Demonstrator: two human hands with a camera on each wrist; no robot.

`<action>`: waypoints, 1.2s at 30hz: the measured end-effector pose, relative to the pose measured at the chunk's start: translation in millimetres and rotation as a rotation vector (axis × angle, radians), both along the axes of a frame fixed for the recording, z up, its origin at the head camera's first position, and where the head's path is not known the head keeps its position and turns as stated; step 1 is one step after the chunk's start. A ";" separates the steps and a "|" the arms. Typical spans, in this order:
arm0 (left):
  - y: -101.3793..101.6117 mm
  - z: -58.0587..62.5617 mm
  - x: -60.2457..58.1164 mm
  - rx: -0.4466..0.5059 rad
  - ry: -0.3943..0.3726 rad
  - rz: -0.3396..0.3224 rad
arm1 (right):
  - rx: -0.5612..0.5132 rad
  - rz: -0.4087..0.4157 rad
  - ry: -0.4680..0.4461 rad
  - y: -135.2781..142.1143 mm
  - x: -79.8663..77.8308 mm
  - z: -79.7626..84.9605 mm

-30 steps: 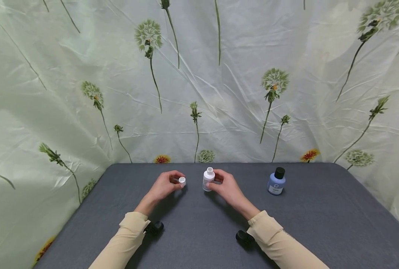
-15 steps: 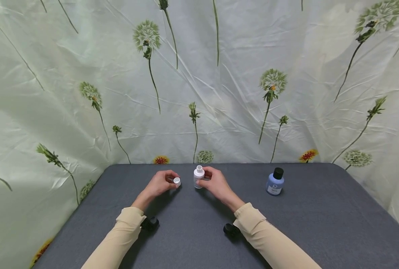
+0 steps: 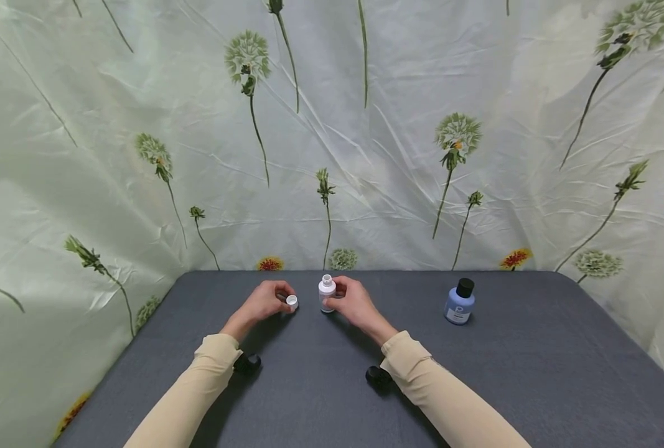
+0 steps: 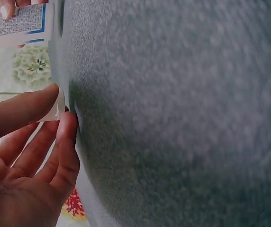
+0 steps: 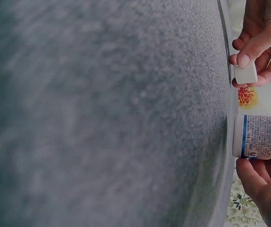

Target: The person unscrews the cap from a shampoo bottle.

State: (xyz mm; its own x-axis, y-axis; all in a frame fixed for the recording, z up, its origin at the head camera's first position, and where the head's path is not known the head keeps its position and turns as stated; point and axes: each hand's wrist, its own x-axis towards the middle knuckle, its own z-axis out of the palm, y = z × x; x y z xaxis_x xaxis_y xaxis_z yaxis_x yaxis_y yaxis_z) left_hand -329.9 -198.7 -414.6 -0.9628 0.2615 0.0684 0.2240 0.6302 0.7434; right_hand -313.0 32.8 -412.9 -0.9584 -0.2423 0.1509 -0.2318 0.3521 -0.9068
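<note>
My left hand [image 3: 264, 301] pinches a small white screw cap [image 3: 292, 302] between thumb and fingers, its hollow side facing up, low over the table. In the left wrist view the cap [image 4: 59, 105] sits at the thumb tip. To the right, my right hand [image 3: 355, 305] grips a small white bottle [image 3: 327, 287] round its body. The bottle is upright with its threaded neck bare. Its printed label with a blue band shows in the right wrist view, on the bottle [image 5: 263, 137] near the tabletop. A short gap separates cap and bottle.
A blue bottle [image 3: 458, 306] with a black cap stands on the dark grey table [image 3: 511, 373], off to the right. Behind the table hangs a pale cloth [image 3: 388, 155] printed with dandelions. Black wrist cameras hang below both cream sleeves.
The right hand has carried the white bottle leftward, nearer the cap. The left hand has drifted slightly left, still holding the cap. The blue bottle has stayed in place.
</note>
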 end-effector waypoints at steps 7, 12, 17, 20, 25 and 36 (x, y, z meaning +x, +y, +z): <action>-3.3 -2.0 -1.2 -0.046 -0.003 0.033 | 0.040 0.009 0.008 -4.7 -1.5 0.5; -5.4 -3.9 0.0 -0.022 -0.026 0.038 | 0.056 0.033 0.018 -4.5 -1.8 -2.0; -7.2 -4.8 0.1 -0.030 -0.019 0.032 | 0.051 0.049 0.024 -2.8 -3.7 -3.7; -7.9 -5.0 -0.7 -0.044 -0.013 0.036 | 0.041 0.051 0.008 -2.4 -4.5 -3.9; -7.6 -4.6 -1.8 -0.085 -0.018 0.031 | 0.024 0.054 -0.016 -2.0 -4.0 -3.1; -10.8 -8.0 -4.0 -0.066 -0.014 -0.010 | 0.003 0.047 -0.023 -2.1 -3.9 -5.5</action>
State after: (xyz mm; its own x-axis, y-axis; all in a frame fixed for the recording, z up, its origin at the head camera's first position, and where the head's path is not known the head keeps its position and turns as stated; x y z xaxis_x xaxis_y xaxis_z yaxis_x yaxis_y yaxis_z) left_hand -333.9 -209.5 -422.5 -0.9608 0.2749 0.0373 0.2206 0.6759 0.7032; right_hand -316.8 30.8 -418.4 -0.9491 -0.2874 0.1285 -0.2276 0.3444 -0.9108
